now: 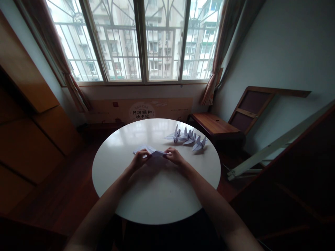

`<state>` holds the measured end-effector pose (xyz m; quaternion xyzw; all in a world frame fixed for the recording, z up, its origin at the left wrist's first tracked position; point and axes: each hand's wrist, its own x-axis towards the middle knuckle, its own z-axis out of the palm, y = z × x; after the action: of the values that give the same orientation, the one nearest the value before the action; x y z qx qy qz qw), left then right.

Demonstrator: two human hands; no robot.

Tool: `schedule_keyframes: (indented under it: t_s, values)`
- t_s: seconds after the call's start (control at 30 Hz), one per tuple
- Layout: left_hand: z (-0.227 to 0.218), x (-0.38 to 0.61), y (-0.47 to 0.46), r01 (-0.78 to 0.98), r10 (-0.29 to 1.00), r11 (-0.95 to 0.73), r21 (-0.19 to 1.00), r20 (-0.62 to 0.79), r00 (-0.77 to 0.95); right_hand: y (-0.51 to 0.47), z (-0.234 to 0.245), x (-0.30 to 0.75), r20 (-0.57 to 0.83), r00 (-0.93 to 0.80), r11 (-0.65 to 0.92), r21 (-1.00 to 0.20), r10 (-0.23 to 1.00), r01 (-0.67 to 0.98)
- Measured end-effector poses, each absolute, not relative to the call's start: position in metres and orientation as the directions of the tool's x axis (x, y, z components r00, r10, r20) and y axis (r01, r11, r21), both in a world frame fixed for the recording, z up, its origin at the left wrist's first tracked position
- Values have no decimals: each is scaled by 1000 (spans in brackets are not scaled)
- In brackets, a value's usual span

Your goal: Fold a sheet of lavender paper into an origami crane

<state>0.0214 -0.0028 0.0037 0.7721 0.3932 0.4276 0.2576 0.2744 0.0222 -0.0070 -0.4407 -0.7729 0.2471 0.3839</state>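
A partly folded piece of white paper (158,153) is stretched between my two hands, a little above the round table. My left hand (140,158) pinches its left end between thumb and fingers. On the other side my right hand (173,155) grips the right end the same way. Just behind my left hand lie some flat paper sheets (141,148), partly hidden by that hand and the held paper. Several folded paper cranes (188,136) stand grouped at the table's back right, beyond my right hand.
The round white table (157,205) fills the middle of the view. A low wooden bench (216,124) stands past its right back edge, with a folded wooden panel (251,104) leaning by the wall. A printed cardboard box (104,108) lies under the window.
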Motion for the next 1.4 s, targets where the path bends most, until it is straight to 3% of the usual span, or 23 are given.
schedule_keyframes:
  t_s: [0.17,0.37,0.57,1.4]
  values:
    - [14,23,-9,169,933,-334,927,300,199,21,3,270,345,-298,399,-906,890,143]
    - [22,25,-16,94,958,-183,979,156,240,13,9,265,288,-276,287,-957,917,-45]
    - [23,27,-16,92,966,-136,986,111,233,9,12,263,280,-263,275,-960,923,-54]
    - [21,28,-15,-25,962,-146,989,148,230,3,20,263,328,-260,327,-944,908,-48]
